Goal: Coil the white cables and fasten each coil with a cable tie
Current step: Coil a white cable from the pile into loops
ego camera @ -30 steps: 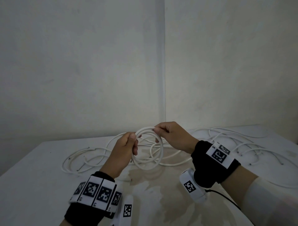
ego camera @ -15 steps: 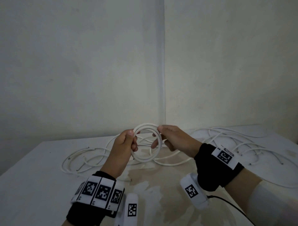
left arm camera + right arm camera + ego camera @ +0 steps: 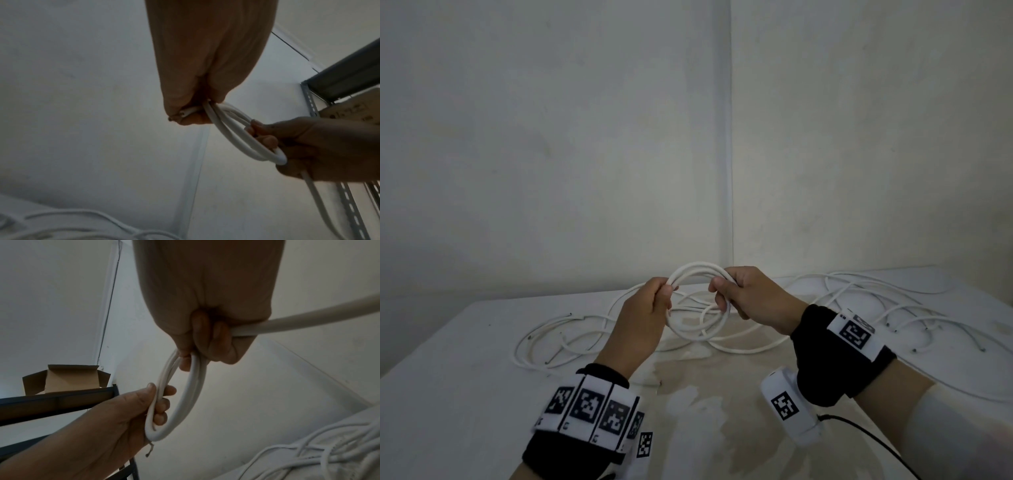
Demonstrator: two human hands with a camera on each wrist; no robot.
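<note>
A small coil of white cable (image 3: 697, 270) is held upright above the table between both hands. My left hand (image 3: 650, 308) grips its left side, with the cable's cut end poking out by the thumb (image 3: 185, 112). My right hand (image 3: 739, 294) curls round the right side of the coil (image 3: 185, 394), and the cable's free length (image 3: 308, 318) trails out of that fist. Loose white cables (image 3: 571, 339) lie spread over the white table (image 3: 448, 394) behind and beside the hands. No cable tie is visible.
More loose cables (image 3: 893, 308) cover the table's far right. The table stands in a wall corner (image 3: 731, 171). A black cord (image 3: 866, 442) runs from my right wrist. A dark metal shelf with an open cardboard box (image 3: 63, 378) stands off to one side.
Both hands have lifted the coil slightly and turned it. My right hand has slid round the coil's right side, adding a loop.
</note>
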